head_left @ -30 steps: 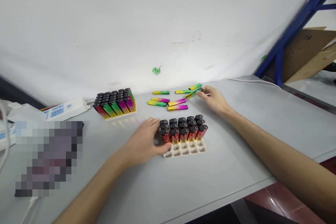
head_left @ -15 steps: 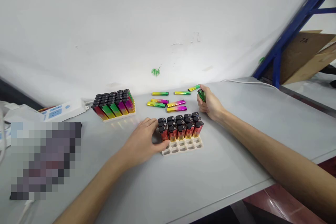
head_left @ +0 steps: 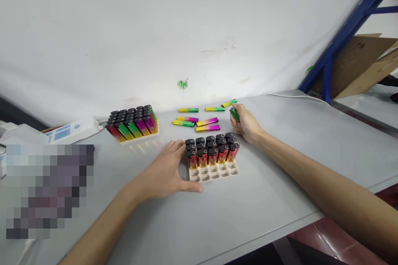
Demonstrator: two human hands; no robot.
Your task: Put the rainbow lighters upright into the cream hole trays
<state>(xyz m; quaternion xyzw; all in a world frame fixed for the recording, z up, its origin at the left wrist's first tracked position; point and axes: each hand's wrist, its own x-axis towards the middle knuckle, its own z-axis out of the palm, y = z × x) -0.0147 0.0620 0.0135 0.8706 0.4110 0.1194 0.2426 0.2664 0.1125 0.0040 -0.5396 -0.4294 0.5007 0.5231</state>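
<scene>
A cream tray (head_left: 214,176) with round slots stands on the table. Upright red-and-gold lighters (head_left: 212,156) with black tops fill its back rows, while bare slots show in front. My left hand (head_left: 168,169) lies around the tray's left side, thumb stretched out along the near edge and fingers spread beside the back lighters. Beyond the tray's far right corner, my right hand (head_left: 248,124) is closed around a green lighter (head_left: 235,114); its lower part is hidden in the palm. Loose yellow-green and yellow-purple lighters (head_left: 207,122) lie behind the tray.
At the back left stands a second tray (head_left: 138,138) packed with multicoloured lighters (head_left: 133,124). A white power strip (head_left: 68,130) and a blurred-out flat object (head_left: 56,190) are at the left. The wall (head_left: 199,29) borders the table; a blue frame (head_left: 329,66) rises at right.
My left thumb has moved off the tray's front slots toward me, opening the hand wider. My right hand keeps the green lighter and has shifted little. The whole view has slid slightly.
</scene>
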